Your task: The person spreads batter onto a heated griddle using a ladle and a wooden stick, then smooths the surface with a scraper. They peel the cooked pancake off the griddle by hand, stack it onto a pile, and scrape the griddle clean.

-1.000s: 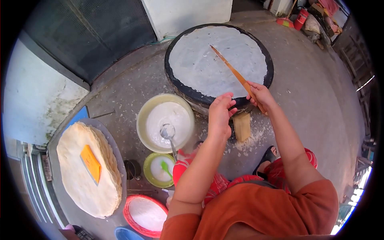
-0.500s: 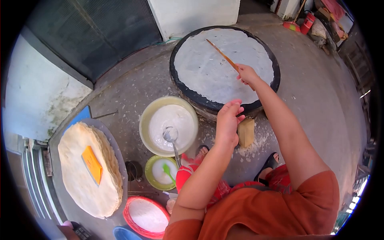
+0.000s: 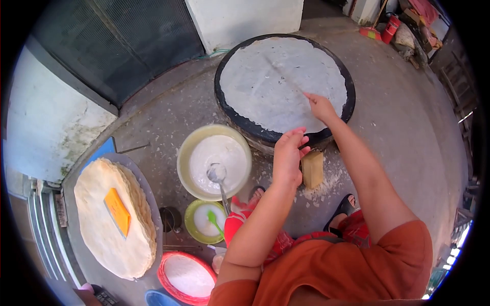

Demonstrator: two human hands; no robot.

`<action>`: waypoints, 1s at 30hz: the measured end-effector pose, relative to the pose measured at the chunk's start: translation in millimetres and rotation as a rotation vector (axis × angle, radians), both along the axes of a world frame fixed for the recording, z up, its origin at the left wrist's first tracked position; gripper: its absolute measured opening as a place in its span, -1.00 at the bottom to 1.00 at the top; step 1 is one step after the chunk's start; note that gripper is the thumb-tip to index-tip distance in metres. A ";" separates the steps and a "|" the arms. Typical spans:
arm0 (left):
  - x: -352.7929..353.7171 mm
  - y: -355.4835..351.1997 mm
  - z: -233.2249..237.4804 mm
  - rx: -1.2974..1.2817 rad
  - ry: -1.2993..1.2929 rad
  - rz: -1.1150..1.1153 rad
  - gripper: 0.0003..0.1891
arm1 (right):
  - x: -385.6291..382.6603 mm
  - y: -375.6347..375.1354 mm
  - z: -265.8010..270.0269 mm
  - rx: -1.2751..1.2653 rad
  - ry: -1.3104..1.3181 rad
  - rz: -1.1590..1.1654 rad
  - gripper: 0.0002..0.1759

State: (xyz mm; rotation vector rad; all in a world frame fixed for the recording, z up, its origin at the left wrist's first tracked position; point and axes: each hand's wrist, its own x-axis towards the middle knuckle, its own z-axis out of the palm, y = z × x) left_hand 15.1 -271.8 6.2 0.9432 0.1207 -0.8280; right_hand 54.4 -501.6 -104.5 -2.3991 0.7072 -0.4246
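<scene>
A thin whitish sheet of batter [image 3: 255,76] covers most of a large round black griddle [image 3: 351,97]. Over its right part, my right hand [image 3: 321,108] grips one end of a thin wooden stick [image 3: 286,77], seen edge-on and blurred, which reaches up and left across the sheet. My left hand [image 3: 290,153] is at the griddle's near edge, palm turned inward, fingers slightly bent and apart, with nothing in it. Left of that hand, a large bowl of white batter [image 3: 201,148] has a metal ladle [image 3: 217,173] resting in it.
A green bowl [image 3: 196,232] with a green spoon, a red basin [image 3: 166,275] and a blue basin [image 3: 161,298] stand nearby. At the left, a tall stack of flatbreads [image 3: 102,219] carries an orange packet [image 3: 118,211]. A block [image 3: 312,169] leans by the griddle.
The stick has turned from its broad face to a thin edge. My right hand has shifted slightly right and down, its wrist turned. My left hand has hardly moved.
</scene>
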 end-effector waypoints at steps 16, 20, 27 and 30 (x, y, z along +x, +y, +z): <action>-5.3 0.3 -0.8 0.017 0.007 -0.021 -0.74 | -72.1 36.2 42.6 1.195 0.068 0.000 -0.59; -3.6 0.0 -0.1 0.021 0.014 -0.003 -0.74 | -33.2 23.3 44.9 1.159 0.043 -0.013 -0.57; -0.6 -0.8 0.7 0.012 0.020 -0.006 -0.72 | 35.3 12.3 37.0 0.971 0.125 -0.041 -0.57; 0.8 -0.7 1.7 0.007 0.019 -0.004 -0.72 | 58.3 9.1 25.8 0.793 0.167 -0.071 -0.60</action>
